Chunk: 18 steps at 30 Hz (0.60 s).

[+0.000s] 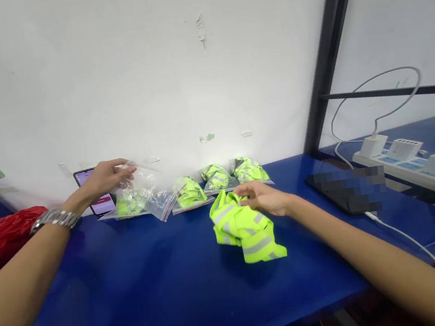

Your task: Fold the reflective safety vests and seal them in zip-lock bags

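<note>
Left fingers [122, 166] close together, pinching the soft top of a clear zip bag [147, 193], thin shiny plastic, all crinkly, with bright yellow cloth bunched low inside. Right fingers [247, 191] curved and a bit apart, lying on top of a crumpled yellow vest [242, 229], touching it, with no clear pinch to see. The vest right under that hand, in a soft lumpy pile, with wide gray stripes across the cloth. Just past it, three more zip bags [215, 179] in a row, each with lumpy yellow cloth inside. On the left wrist, a shiny metal link watch [54, 219]. Behind the left hand, a phone [102, 202] with a pink screen, near a white wall [148, 60]. Under it all, a smooth blue tabletop [138, 291]. Far left, a red plastic bag [6, 233]. On the right, a flat black thing [325, 186], partly blurred, then a white power strip [406, 170] with a curvy white cord [374, 78].
</note>
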Each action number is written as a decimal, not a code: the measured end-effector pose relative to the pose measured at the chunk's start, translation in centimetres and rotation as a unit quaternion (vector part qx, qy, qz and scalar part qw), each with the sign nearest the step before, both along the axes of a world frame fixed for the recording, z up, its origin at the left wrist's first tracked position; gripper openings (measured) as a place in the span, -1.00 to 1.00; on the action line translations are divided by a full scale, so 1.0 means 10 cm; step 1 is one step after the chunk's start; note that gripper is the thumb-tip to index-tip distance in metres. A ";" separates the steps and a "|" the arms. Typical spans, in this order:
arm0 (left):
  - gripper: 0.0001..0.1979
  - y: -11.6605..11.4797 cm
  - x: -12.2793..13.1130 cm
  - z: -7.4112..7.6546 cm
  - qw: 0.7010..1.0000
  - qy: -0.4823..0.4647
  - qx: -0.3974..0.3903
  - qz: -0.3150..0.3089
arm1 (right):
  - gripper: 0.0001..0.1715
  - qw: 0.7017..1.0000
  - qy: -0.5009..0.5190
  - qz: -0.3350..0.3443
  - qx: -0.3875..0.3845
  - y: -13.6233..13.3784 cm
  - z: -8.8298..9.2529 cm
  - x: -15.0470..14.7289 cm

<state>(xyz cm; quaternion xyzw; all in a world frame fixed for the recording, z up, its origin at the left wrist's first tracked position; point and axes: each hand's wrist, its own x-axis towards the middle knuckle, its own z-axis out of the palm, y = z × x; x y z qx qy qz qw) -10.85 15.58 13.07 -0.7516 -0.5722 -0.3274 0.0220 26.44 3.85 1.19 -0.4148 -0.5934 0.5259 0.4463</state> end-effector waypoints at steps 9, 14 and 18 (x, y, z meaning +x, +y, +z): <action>-0.53 -0.14 0.42 -0.29 0.970 0.231 0.076 -0.018 | -0.70 0.991 0.016 -0.131 -0.013 -0.01 -0.05 -0.17; -0.67 -0.44 0.52 -0.67 0.936 0.336 -0.008 -0.100 | -0.68 0.973 0.023 -0.225 0.042 0.04 -0.08 -0.20; -0.86 -0.37 0.28 -0.78 0.912 0.374 -0.083 -0.148 | -0.70 0.936 -0.099 -0.296 0.164 0.02 -0.05 -0.21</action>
